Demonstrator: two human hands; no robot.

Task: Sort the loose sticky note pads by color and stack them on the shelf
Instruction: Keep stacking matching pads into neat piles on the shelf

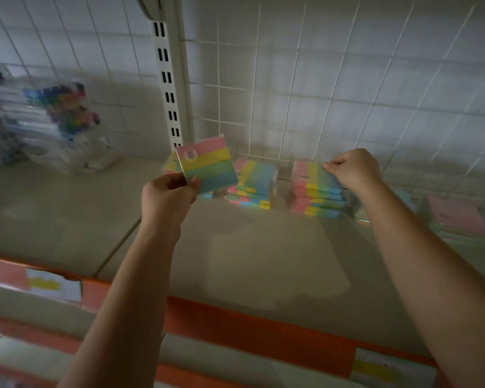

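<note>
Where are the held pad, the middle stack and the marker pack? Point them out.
held pad (207, 168): head view, its striped face.
middle stack (256, 175): head view, top pad.
marker pack (67, 107): head view, coloured caps.

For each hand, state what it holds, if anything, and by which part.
The left hand pinches a striped pad at its lower left corner. The right hand pinches the far edge of the top pad on a stack.

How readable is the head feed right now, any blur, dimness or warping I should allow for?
Head view: dim and grey overall; the left hand and its striped pad read fairly sharp; the marker packs at far left are smeared by motion blur; the wire grid bows from wide-angle distortion; the right hand on the right stack looks soft.
</note>
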